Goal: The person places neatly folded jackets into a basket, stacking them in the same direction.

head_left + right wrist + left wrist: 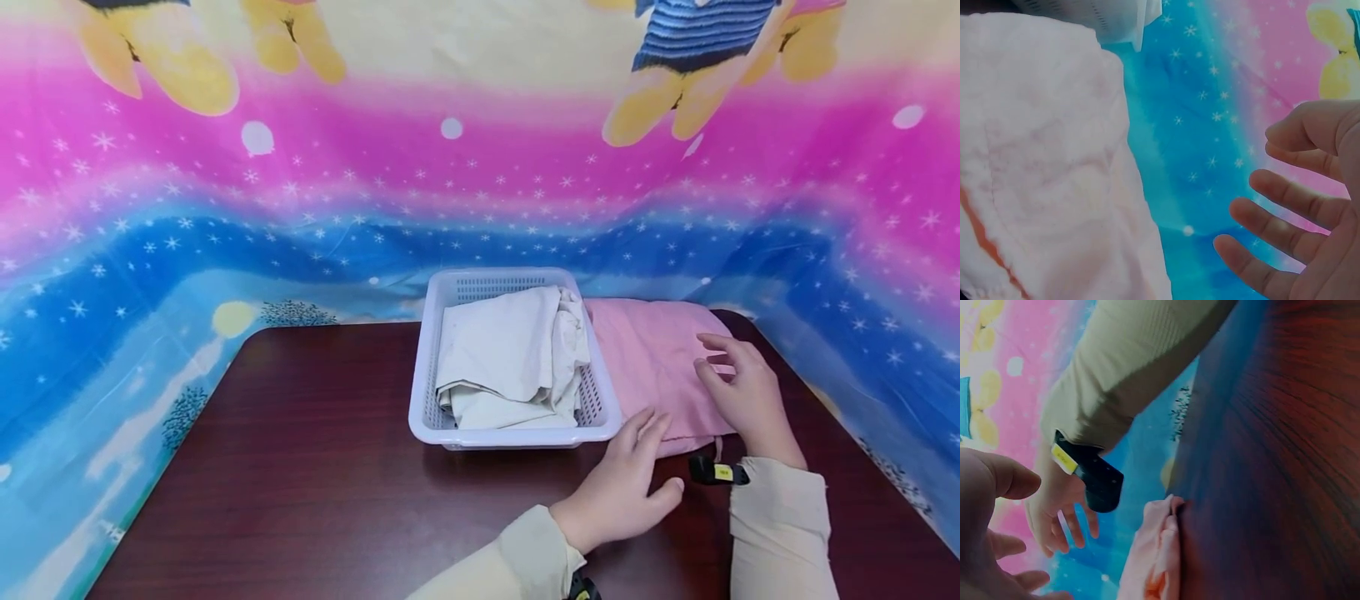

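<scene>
A backdrop (pixel 375 150) fills the far side and both flanks, banded cream, pink and blue, with white snowflakes; against it stands a dark red-brown table (pixel 322 433), its grain showing. On the table, near its far edge, sits a white basket (pixel 517 436) with slotted walls; just beside it, on the right, lies the pink cloth (pixel 652 358), flat, its left edge hidden behind the basket rim; inside the basket is a white cloth (pixel 498 342), folded in layers and crumpled along its right side.

Two beige sleeves (pixel 780 525) reach in from the near side; the left hand (pixel 618 483) is by the basket's near right corner, fingers extended, thumb spread away, fingertips over the near edge of the pink cloth; whether they touch it I cannot tell. The right hand (pixel 750 392) is over the right part of the pink cloth, fingers loosely bent and spread, holding nothing; the right wrist view shows a gap between fingers and cloth. A black device (pixel 705 471) with a yellow label (pixel 723 473) sits at the right wrist.
</scene>
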The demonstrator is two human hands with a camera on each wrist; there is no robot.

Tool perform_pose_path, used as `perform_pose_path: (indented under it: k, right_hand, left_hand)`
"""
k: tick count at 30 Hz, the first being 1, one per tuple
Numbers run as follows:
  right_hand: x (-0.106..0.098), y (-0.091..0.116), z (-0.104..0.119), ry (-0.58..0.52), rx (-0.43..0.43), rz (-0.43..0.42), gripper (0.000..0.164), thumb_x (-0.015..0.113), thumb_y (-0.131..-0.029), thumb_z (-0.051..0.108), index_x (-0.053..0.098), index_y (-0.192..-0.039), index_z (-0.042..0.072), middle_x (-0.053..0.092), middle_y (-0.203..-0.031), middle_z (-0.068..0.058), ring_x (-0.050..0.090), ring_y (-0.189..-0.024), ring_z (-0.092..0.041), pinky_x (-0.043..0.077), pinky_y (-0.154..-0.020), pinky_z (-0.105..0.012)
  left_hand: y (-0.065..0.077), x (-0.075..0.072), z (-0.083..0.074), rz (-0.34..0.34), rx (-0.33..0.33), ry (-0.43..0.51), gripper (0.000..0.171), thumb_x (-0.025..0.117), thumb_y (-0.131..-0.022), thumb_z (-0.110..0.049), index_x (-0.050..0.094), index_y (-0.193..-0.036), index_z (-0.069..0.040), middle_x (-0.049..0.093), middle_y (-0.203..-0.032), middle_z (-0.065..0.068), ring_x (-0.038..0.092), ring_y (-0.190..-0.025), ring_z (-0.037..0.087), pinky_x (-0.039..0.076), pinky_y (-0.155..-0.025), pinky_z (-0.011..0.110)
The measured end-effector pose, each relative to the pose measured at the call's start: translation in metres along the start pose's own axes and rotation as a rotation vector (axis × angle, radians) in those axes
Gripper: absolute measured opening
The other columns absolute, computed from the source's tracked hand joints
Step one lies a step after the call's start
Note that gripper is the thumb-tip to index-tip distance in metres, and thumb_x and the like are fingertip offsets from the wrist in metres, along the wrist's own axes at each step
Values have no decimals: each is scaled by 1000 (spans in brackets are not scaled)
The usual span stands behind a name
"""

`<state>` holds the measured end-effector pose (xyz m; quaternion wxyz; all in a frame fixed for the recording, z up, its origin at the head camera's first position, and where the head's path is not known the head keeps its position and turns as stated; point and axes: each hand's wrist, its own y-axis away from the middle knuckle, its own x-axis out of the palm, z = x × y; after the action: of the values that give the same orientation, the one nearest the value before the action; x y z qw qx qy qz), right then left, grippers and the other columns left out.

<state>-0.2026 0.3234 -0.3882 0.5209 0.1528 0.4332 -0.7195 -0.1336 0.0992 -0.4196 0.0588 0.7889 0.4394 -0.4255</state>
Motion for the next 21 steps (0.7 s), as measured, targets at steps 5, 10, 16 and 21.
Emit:
perform_pose_path:
  k: [5, 10, 16, 21]
  right_hand:
    - [0, 1, -7, 11, 25, 1, 42, 61, -100, 16, 58, -138, -1, 52, -131, -28, 59, -109, -47, 38, -75, -2]
    - [3, 1, -11, 8, 39, 9, 41, 61, -100, 15, 58, -137, -2, 50, -131, -30, 57, -110, -49, 49, -79, -14]
    - [5, 2, -17, 23, 77, 33, 43, 59, -100, 16, 56, -138, -3, 46, -133, -32, 54, -114, -51, 55, -87, -53]
    - [6, 3, -22, 11, 121, 57, 45, 57, -101, 17, 53, -141, -3, 39, -139, -36, 49, -119, -54, 44, -92, -70]
  left_hand:
    - [0, 8, 2, 60, -93, 18, 74, 57, -99, -38, 22, -162, -19, 11, -167, 12, 32, -146, 32, 43, -107, 32]
    - [-4, 13, 6, 69, -204, 141, 77, 59, -98, -38, 21, -163, -22, 6, -168, 14, 19, -151, 34, 40, -109, 34]
    - [-14, 18, 14, 31, -251, 238, 80, 60, -98, -37, 16, -163, -23, 28, -163, 13, 26, -149, 27, 38, -112, 34]
    - [-21, 25, 22, -83, -235, 318, 82, 63, -95, -29, 19, -162, -13, 35, -160, 10, 33, -145, 20, 34, -115, 29]
